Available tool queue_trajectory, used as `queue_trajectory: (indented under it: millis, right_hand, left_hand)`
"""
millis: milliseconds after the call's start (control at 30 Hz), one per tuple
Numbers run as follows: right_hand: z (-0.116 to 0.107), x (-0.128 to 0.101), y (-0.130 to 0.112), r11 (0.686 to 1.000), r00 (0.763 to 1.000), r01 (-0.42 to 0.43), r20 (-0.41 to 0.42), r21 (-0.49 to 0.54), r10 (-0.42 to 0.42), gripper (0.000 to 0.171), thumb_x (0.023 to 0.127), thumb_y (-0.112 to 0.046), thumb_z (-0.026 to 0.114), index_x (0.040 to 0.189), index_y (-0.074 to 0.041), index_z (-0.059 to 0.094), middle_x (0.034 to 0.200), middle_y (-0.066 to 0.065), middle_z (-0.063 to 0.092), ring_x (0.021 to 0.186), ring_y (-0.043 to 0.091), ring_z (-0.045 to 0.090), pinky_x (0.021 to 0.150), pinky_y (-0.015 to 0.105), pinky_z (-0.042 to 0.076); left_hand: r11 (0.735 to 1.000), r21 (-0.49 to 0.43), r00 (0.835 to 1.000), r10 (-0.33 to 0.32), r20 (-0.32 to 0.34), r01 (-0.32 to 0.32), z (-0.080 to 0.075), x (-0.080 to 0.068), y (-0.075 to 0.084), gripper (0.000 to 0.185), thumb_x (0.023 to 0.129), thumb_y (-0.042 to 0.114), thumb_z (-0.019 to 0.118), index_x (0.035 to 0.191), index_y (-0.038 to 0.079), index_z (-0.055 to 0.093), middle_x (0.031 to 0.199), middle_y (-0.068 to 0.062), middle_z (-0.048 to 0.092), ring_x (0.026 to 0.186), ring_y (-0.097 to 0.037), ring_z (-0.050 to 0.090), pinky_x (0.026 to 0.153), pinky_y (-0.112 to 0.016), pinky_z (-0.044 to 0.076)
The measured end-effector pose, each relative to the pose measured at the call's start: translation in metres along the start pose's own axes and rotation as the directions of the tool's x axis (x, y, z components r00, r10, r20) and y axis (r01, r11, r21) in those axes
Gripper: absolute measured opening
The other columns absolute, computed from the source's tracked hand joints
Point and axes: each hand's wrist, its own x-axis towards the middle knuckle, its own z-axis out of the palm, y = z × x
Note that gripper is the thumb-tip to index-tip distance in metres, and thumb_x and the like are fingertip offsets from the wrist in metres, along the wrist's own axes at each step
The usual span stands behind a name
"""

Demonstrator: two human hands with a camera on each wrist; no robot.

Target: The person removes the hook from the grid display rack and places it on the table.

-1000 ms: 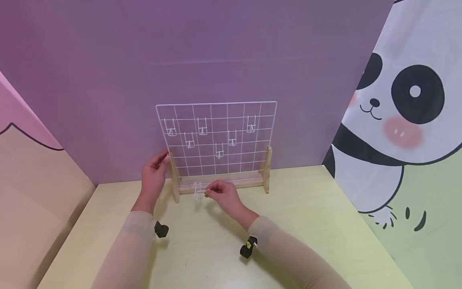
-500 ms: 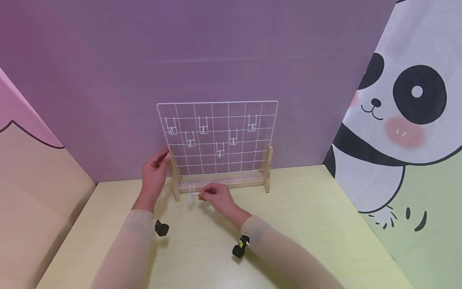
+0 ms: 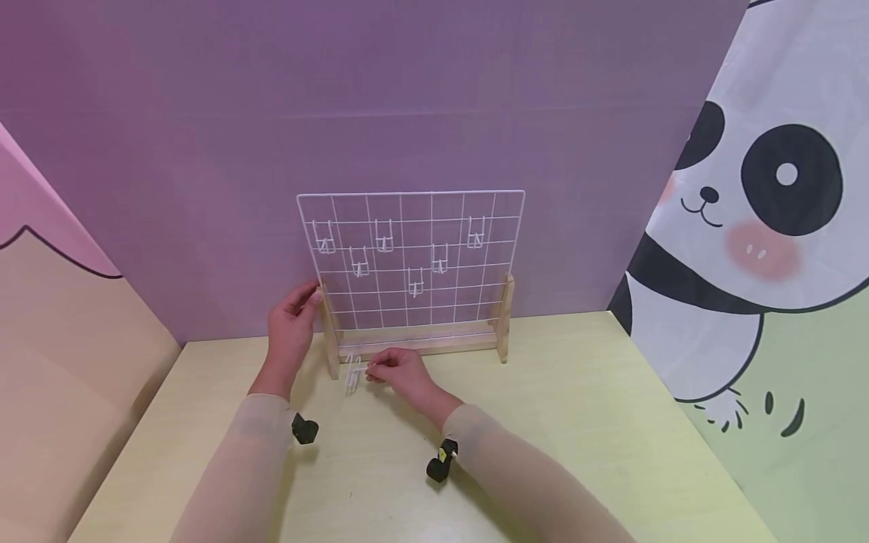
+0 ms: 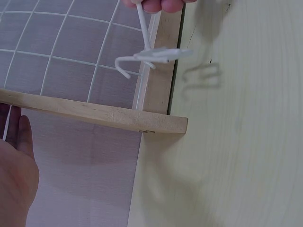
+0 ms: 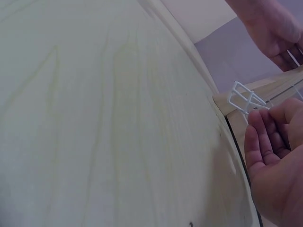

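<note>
Fingers, right hand: tips pinch a white wire hook, clamped on its stem.
Fingers, left hand: relaxed and mostly straight, resting against the left wooden post of the grid stand.
Hook position: just above the surface, in front of the stand's lower left corner, close to the post.
Grid: white wire panel, upright in a wooden base, six hooks hanging on it.
Backdrop: purple wall, panda print at right.
</note>
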Motion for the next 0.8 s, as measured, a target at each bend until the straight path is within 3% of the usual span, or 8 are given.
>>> queue_trajectory:
  millis: [300,567,800]
  right_hand:
    - [0.0009,0.0068,0.0056,0.998,0.999,-0.026,0.023,-0.049,0.027,0.005,0.098,0.011,0.074,0.103,0.012,0.076,0.091,0.011,0.080,0.084,0.018,0.079,0.083,0.030,0.066]
    - [0.0009,0.0087,0.0052,0.992,0.998,-0.032,0.053,-0.118,0.038,0.002,0.098,0.008,0.077,0.099,0.007,0.078,0.088,0.009,0.080,0.082,0.014,0.076,0.081,0.028,0.065]
    - [-0.0035,0.0061,-0.0010,0.958,0.997,0.040,0.081,-0.284,-0.018,0.005,0.096,0.006,0.080,0.095,0.001,0.079,0.083,-0.003,0.073,0.077,0.006,0.062,0.070,0.018,0.053]
  left_hand:
    - [1.000,0.001,1.000,0.010,0.004,-0.010,-0.0015,0.0003,-0.0018,0.041,0.114,0.024,0.066,0.151,0.006,0.068,0.153,-0.013,0.066,0.134,-0.015,0.061,0.117,-0.029,0.050]
    - [1.000,0.009,1.000,0.005,0.006,-0.005,-0.0021,-0.0002,-0.0022,0.042,0.114,0.024,0.065,0.152,0.006,0.067,0.154,-0.013,0.065,0.136,-0.016,0.061,0.116,-0.028,0.050]
    - [1.000,0.011,1.000,0.010,0.001,-0.010,-0.0009,0.0017,-0.0022,0.040,0.114,0.022,0.065,0.151,0.006,0.068,0.153,-0.013,0.067,0.127,-0.008,0.061,0.111,-0.022,0.051]
